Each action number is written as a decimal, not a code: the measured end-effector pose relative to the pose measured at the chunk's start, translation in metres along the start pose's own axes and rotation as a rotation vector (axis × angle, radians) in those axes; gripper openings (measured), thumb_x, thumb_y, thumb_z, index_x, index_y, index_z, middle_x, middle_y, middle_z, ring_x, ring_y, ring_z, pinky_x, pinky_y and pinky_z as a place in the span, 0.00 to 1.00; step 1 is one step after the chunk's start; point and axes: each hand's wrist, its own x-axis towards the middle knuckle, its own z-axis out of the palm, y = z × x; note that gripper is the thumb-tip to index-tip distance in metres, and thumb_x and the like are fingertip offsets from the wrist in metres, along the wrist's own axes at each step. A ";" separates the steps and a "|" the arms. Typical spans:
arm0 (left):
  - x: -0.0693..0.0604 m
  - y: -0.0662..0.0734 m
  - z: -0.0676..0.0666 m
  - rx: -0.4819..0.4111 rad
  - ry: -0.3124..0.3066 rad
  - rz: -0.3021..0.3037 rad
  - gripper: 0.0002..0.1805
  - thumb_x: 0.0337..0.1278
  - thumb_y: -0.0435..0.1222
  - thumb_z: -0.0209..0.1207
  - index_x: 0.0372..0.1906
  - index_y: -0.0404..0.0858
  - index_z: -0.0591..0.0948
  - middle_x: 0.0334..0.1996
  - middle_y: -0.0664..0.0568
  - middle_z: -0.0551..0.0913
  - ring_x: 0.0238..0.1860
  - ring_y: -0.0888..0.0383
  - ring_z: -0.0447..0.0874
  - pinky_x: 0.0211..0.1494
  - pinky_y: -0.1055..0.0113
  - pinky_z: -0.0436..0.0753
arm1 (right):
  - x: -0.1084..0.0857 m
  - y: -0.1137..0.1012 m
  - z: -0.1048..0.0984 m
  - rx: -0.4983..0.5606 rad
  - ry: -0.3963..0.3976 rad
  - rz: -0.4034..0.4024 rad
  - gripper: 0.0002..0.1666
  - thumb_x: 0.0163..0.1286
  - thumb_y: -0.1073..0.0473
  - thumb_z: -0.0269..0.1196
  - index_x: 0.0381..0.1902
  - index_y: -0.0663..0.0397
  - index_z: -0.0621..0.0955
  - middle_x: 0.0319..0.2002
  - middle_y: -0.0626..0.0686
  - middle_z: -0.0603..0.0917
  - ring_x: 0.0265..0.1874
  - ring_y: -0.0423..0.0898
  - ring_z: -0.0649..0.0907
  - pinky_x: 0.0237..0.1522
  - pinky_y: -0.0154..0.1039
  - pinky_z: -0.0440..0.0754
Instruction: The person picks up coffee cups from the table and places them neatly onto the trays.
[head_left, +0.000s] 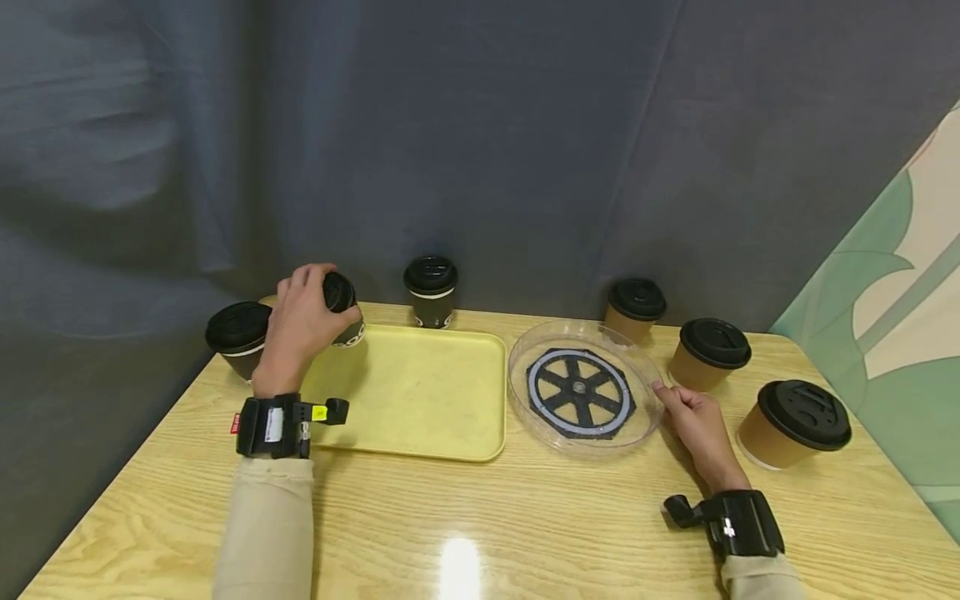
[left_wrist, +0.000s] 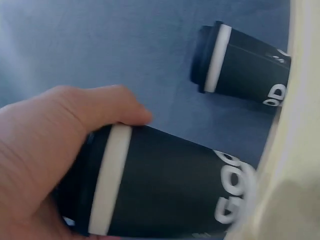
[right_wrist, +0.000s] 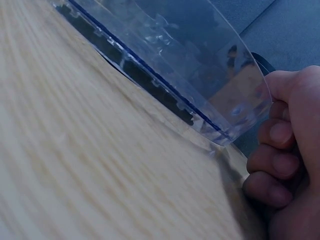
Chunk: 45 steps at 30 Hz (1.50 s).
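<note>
The left hand [head_left: 296, 321] grips a dark cup [left_wrist: 165, 185] near its lid, thumb and fingers curled round it — probably because the lid end gives the easiest reach. The cup is at the far left corner of the yellow tray [head_left: 420, 400]; whether its base touches cannot be told. The right hand [head_left: 697, 425] pinches the rim of a clear dish [head_left: 581, 447], perhaps to steady it. Room for moving lies over the tray's middle and near edge; the curtain [head_left: 480, 150] and a small lidded cup [head_left: 432, 293] hem the far side.
</note>
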 end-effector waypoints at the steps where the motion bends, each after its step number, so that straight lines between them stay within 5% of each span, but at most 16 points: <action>1: 0.001 -0.001 0.004 -0.011 0.021 0.014 0.38 0.55 0.47 0.62 0.69 0.40 0.64 0.70 0.36 0.59 0.66 0.34 0.57 0.58 0.35 0.68 | 0.000 0.000 0.000 0.001 -0.001 0.000 0.32 0.71 0.41 0.57 0.12 0.48 0.64 0.10 0.38 0.60 0.13 0.37 0.61 0.19 0.40 0.60; 6: 0.007 -0.004 0.019 -0.035 0.065 0.066 0.37 0.54 0.45 0.63 0.69 0.41 0.68 0.67 0.36 0.60 0.65 0.33 0.58 0.55 0.38 0.70 | 0.000 0.000 -0.003 0.004 0.002 -0.001 0.32 0.71 0.41 0.58 0.12 0.48 0.64 0.10 0.38 0.59 0.13 0.37 0.61 0.19 0.40 0.59; 18: 0.013 -0.012 0.043 0.019 0.003 0.079 0.38 0.56 0.46 0.61 0.72 0.42 0.65 0.68 0.36 0.63 0.66 0.33 0.60 0.65 0.39 0.63 | 0.001 0.000 0.004 0.012 0.001 -0.006 0.31 0.71 0.42 0.58 0.12 0.48 0.64 0.11 0.38 0.60 0.14 0.37 0.62 0.21 0.40 0.60; 28: 0.027 -0.005 0.050 0.102 -0.055 0.058 0.38 0.59 0.49 0.56 0.73 0.43 0.63 0.69 0.37 0.63 0.64 0.33 0.62 0.60 0.38 0.69 | 0.001 0.002 -0.001 -0.014 0.007 -0.008 0.32 0.71 0.41 0.58 0.12 0.49 0.63 0.11 0.38 0.59 0.14 0.37 0.62 0.21 0.40 0.60; 45: 0.027 -0.002 0.048 0.133 -0.088 0.065 0.38 0.62 0.51 0.55 0.74 0.43 0.60 0.70 0.37 0.61 0.68 0.34 0.60 0.63 0.37 0.65 | -0.001 0.001 -0.002 0.007 0.017 -0.023 0.31 0.71 0.43 0.58 0.12 0.50 0.65 0.11 0.37 0.60 0.14 0.37 0.62 0.21 0.40 0.60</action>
